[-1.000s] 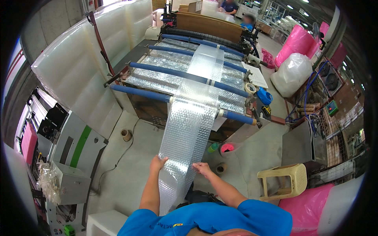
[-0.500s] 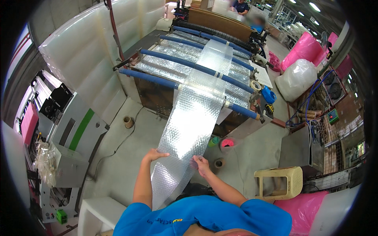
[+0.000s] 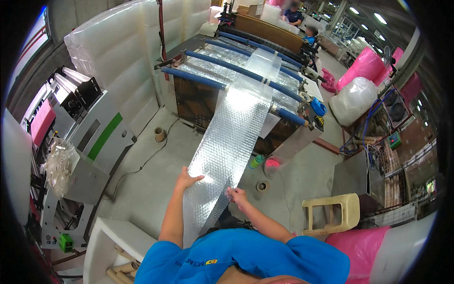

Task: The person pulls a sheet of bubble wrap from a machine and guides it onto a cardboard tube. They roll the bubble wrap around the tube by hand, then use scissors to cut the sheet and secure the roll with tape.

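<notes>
A long strip of clear bubble wrap (image 3: 234,123) runs down toward me from the blue rollers (image 3: 196,79) of a machine. Along its left edge, my left hand (image 3: 187,180) grips the strip with the thumb on top; the other fingers are mostly hidden. My right hand (image 3: 238,196) pinches the opposite edge a little nearer to me, fingers closed. Below my hands the strip's lower part hangs down close to my body, partly folded at the right edge.
A beige stool (image 3: 352,213) stands at right, by a pink wrapped roll (image 3: 359,244). Cardboard cores (image 3: 262,186) and a cable (image 3: 142,166) lie on the floor. Left are a grey machine (image 3: 101,128) and a white bin (image 3: 111,227) holding tubes. Two people (image 3: 293,17) are far back.
The view has shifted, bringing the bin's tubes into sight. My hands still hold both edges; the right has moved slightly left along with the strip's edge, which now folds more.
</notes>
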Tool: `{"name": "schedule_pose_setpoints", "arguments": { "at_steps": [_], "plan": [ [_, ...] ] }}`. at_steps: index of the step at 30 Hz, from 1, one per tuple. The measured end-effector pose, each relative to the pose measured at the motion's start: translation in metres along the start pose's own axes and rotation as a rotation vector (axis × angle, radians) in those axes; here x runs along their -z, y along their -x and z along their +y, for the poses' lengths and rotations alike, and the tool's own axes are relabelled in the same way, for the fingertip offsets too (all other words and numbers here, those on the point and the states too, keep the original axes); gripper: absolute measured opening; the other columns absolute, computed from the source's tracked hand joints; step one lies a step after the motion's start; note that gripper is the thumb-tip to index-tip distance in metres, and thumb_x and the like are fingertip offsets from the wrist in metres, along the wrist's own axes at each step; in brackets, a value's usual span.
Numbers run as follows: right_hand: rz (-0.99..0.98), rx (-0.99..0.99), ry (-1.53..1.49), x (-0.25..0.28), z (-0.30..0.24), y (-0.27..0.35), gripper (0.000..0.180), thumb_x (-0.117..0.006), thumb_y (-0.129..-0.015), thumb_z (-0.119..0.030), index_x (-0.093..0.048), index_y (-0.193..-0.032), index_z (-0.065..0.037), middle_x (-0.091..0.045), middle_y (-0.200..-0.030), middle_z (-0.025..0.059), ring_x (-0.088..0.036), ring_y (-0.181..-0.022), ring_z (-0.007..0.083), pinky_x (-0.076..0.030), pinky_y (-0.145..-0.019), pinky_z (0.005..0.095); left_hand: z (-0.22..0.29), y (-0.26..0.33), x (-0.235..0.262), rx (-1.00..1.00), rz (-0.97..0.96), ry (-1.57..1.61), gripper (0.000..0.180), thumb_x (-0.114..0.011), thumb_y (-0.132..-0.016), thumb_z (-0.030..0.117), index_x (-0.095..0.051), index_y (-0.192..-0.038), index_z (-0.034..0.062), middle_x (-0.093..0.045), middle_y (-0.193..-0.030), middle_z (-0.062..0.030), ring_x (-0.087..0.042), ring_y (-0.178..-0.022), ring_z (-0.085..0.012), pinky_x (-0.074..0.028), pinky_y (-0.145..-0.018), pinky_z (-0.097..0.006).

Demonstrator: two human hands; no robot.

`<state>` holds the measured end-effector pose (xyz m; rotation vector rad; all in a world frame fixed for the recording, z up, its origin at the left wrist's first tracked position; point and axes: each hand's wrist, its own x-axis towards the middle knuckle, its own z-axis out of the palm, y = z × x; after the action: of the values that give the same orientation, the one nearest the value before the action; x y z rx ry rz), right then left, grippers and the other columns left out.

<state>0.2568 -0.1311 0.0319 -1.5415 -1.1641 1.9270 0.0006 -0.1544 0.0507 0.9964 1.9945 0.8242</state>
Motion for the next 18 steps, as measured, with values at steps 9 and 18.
{"name": "schedule_pose_setpoints", "arguments": {
  "at_steps": [9,18],
  "plan": [
    [0.008,0.239,-0.099,-0.008,-0.009,0.027,0.023,-0.056,-0.080,-0.029,-0.056,-0.080,-0.006,-0.054,-0.067,-0.0007,-0.049,-0.057,0.0061,-0.040,-0.051,0.0189,-0.006,0.041,0.029,-0.140,0.081,0.186,0.052,-0.070,-0.062,0.033,-0.053,-0.095,-0.0030,-0.060,-0.088,-0.0158,-0.058,-0.082,-0.0240,-0.044,-0.073,-0.032],
    [0.020,0.229,-0.100,-0.011,-0.019,0.037,0.023,-0.056,-0.080,-0.031,-0.057,-0.082,-0.008,-0.056,-0.069,-0.0017,-0.050,-0.058,0.0048,-0.039,-0.050,0.0191,-0.010,0.044,0.030,-0.149,0.096,0.279,0.047,-0.068,-0.067,0.029,-0.053,-0.095,-0.0054,-0.060,-0.087,-0.0158,-0.058,-0.078,-0.0209,-0.044,-0.070,-0.030]
  ]
}}
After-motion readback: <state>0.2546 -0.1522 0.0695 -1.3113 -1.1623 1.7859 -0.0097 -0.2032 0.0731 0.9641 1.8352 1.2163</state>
